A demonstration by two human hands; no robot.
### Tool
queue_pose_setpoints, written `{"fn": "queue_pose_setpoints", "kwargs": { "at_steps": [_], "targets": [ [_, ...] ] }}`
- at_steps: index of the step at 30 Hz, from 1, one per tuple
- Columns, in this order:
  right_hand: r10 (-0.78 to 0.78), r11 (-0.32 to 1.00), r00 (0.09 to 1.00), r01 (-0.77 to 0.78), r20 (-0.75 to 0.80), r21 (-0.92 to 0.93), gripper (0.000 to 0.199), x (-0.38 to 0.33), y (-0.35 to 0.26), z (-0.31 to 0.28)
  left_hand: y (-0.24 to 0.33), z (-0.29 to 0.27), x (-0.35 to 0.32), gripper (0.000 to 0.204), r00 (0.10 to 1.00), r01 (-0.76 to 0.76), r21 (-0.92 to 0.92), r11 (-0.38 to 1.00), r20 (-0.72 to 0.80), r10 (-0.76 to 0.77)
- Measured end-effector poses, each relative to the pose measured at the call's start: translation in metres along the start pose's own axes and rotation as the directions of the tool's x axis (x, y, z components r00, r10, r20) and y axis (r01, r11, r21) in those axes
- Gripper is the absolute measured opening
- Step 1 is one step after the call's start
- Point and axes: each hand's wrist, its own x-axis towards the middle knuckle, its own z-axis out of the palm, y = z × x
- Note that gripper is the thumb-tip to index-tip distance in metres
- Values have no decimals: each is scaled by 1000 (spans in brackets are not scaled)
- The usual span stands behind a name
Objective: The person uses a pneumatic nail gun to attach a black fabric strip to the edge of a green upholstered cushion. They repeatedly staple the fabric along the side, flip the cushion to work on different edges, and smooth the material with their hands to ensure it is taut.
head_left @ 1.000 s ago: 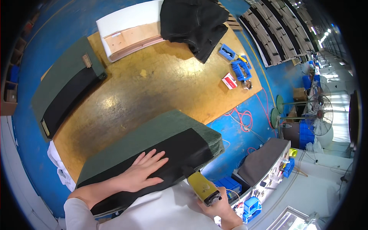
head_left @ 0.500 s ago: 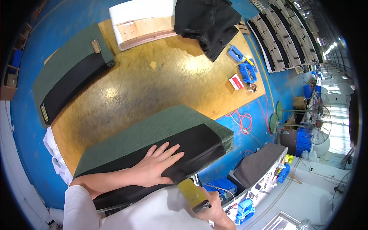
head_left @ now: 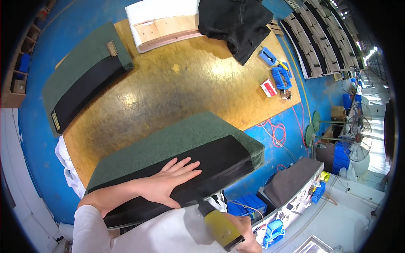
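Close in front of me a green upholstered sofa part [head_left: 177,135] lies at the near edge of the table, with black fabric [head_left: 223,162] over its near side. My left hand [head_left: 164,185] presses flat on that black fabric, fingers spread and nothing in it. Low at the front, my right hand [head_left: 244,231] is wrapped around a yellow and black staple gun [head_left: 221,227]. The gun's dark nose points toward the near lower edge of the sofa part; whether it touches cannot be made out. Some of the right fingers are hidden behind the tool.
On the wooden table [head_left: 160,92] stand a second green and black part [head_left: 84,80], a white-covered wooden frame [head_left: 164,38], dark cloth [head_left: 236,25], blue bins [head_left: 280,78] and a red-white box [head_left: 268,88]. A red hose [head_left: 276,133] lies on the blue floor beside a fan [head_left: 358,138].
The staple gun has shifted slightly right and down, its dark nose now showing. My left hand stays on the black fabric, its thumb slightly lower. The whole view has shifted a little.
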Motion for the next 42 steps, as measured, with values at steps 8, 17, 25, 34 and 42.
{"fn": "queue_pose_setpoints", "kwargs": {
  "at_steps": [8,17,25,34,42],
  "targets": [
    [430,889,751,-258,-501,378,24,-25,68,-73,-37,12,-55,85,967,219,-100,971,-108,-229],
    [445,841,871,-486,-210,-236,23,186,328,-176,-91,90,-280,81,47,903,-395,171,-304,-951],
    [305,814,951,-236,44,-531,45,305,382,-117,-97,219,-349,88,-204,423,-895,-145,62,-977],
    [563,561,758,-642,328,522,57,347,279,-50,-138,260,-300,71,-40,-288,-942,174,-170,-985],
    [34,817,990,50,-135,574,57,345,108,-116,-117,232,-334,91,-390,-677,-403,616,-513,-765]
  ]
}}
